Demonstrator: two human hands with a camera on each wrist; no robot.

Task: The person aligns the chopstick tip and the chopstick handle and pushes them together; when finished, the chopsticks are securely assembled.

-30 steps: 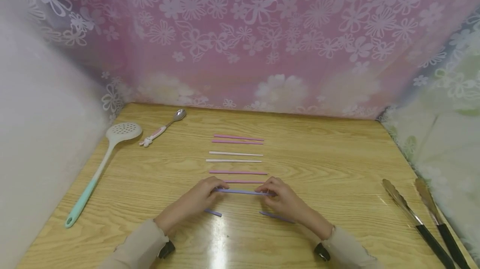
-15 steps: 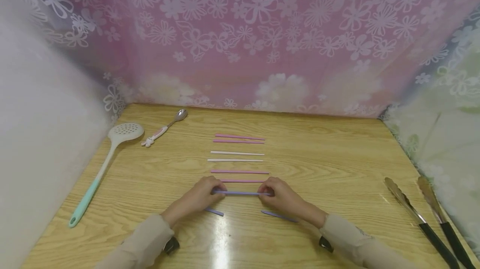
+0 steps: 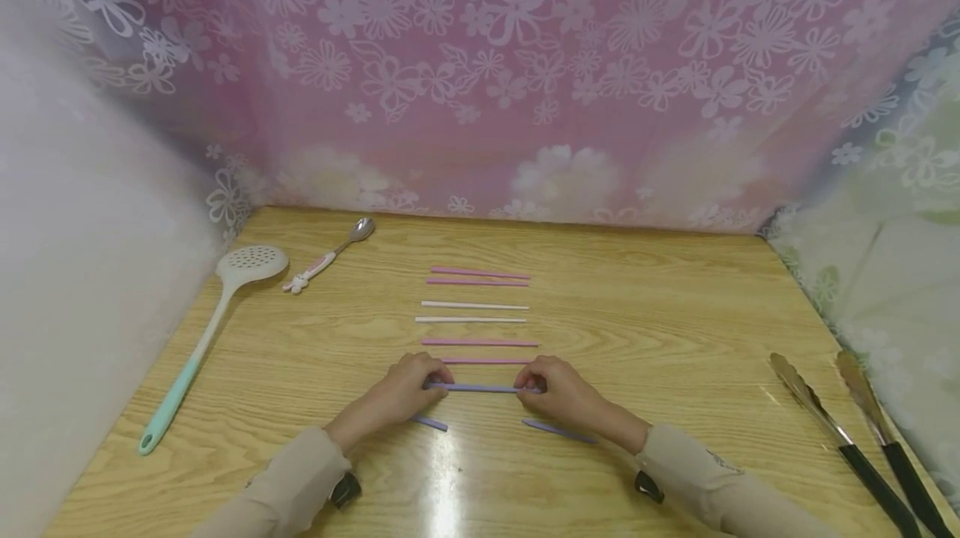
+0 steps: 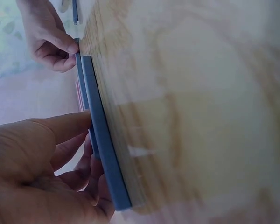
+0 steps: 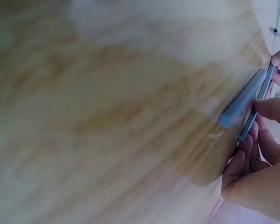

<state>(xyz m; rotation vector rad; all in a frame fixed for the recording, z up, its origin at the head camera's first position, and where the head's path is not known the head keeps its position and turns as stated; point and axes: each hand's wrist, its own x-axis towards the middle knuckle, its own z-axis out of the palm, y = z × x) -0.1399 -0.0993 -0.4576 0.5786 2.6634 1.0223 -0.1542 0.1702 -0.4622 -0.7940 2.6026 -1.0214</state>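
Both hands pinch a blue chopstick [image 3: 482, 389] near its two ends, level and parallel to the rows behind it. My left hand [image 3: 411, 385] has thumb and fingers on its left end, and my right hand [image 3: 561, 392] on its right end. Closer to me lie two more blue sticks, a left one [image 3: 431, 423] partly covered by the left hand and a right one [image 3: 558, 431] by the right forearm. The left wrist view shows a loose blue stick [image 4: 102, 135] beside the left fingers; the right wrist view shows another loose blue stick [image 5: 242, 100] by the right thumb.
Behind the hands lie pink chopsticks [image 3: 480, 344], white chopsticks [image 3: 471, 320] and another pink pair [image 3: 477, 282] in rows. A skimmer [image 3: 201, 346] and a rabbit-handled spoon [image 3: 321, 263] lie left. Tongs [image 3: 843, 434] lie at the right edge of the wooden table [image 3: 675, 313].
The blue chopstick has come slightly nearer to me, and its slant has levelled out between the two hands. Both hands still pinch it; the other chopsticks lie as before.
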